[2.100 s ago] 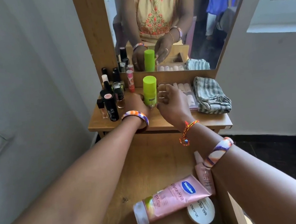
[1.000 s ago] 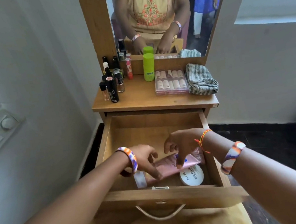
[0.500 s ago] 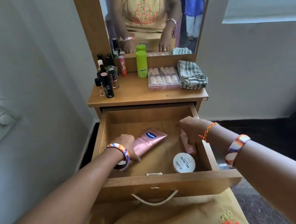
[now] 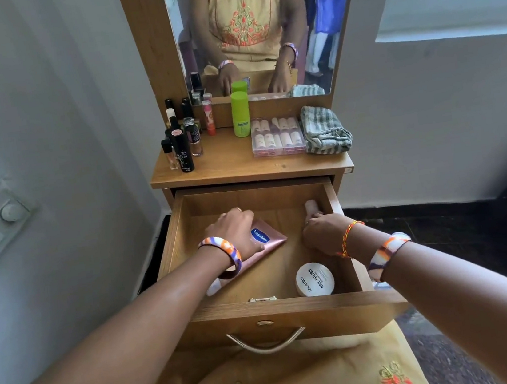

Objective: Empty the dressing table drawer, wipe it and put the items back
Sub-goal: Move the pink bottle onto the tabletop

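Two hands in drawer: left gripping Vaseline tube mid-floor, right gripping pink tube w/ right wall.

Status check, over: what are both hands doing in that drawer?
Left hand holds pink Vaseline tube. Right hand grips small pink tube by drawer right wall. Nail polish jar untouched. Nothing blocking.

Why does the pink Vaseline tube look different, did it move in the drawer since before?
Yes. The pink Vaseline tube moved from beside the round nail polish tub toward the drawer's left side, held in the left hand.
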`<state>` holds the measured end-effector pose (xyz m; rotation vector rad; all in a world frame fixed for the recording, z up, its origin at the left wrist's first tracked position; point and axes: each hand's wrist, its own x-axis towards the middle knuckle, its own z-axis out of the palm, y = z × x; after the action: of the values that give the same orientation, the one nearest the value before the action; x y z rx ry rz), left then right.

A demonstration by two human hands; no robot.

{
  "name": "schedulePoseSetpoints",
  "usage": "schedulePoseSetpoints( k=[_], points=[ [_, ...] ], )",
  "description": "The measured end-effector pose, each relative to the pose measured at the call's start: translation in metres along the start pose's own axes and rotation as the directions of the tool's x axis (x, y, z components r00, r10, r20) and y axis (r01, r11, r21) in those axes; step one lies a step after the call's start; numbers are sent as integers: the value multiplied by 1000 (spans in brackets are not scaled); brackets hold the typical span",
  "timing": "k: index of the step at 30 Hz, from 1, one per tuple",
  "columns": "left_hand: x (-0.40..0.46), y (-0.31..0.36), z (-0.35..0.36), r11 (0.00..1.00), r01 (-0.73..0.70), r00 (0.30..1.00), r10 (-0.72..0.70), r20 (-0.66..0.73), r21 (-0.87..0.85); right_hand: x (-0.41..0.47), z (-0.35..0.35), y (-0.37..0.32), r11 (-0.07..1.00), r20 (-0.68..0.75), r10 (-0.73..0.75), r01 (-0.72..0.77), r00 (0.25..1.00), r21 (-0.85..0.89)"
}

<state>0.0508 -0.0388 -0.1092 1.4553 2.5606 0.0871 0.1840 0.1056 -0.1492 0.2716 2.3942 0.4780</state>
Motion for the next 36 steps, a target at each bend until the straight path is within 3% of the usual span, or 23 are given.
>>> schedulePoseSetpoints(
  k=[2, 5, 11, 13, 17, 20, 22, 24, 27, 36],
  points=[
    [3, 4, -2, 995, -3, 1000, 3, 1, -96, -17, -16, -3, 952, -45, 123, -105, 991, 289],
    [6, 10, -4, 963, 10, 1000, -8, 10, -269, -36, -47, -4, 856, -77, 129, -72, 989, 512],
    [7, 8, -11, 785, 73, 997, -37, 71, -615, -49, -88, 17, 780, -283, 120, 86, 952, 619],
    [6, 3, -18, 634, 97, 995, -37, 95, -767, -58, -103, 24, 769, -327, 128, 114, 936, 629],
    [13, -7, -44, 200, 80, 996, -47, 72, -977, -75, -133, 45, 700, -520, 180, 262, 835, 664],
    [26, -11, -61, 81, 5, 996, -86, -2, -997, -73, -143, 58, 650, -620, 346, 298, 704, 700],
    [35, -11, -67, 87, -18, 994, -107, -27, -996, -62, -142, 61, 636, -667, 454, 309, 590, 707],
    [45, -8, -70, 139, -15, 992, -119, -32, -990, -42, -133, 60, 639, -678, 516, 292, 523, 711],
    [58, -2, -71, 243, -1, 990, -136, -35, -970, -8, -113, 58, 652, -665, 537, 245, 518, 718],
    [93, 11, -67, 580, -73, 982, -99, -159, -811, 37, -89, 72, 668, -707, 519, 288, 481, 686]
  ],
)
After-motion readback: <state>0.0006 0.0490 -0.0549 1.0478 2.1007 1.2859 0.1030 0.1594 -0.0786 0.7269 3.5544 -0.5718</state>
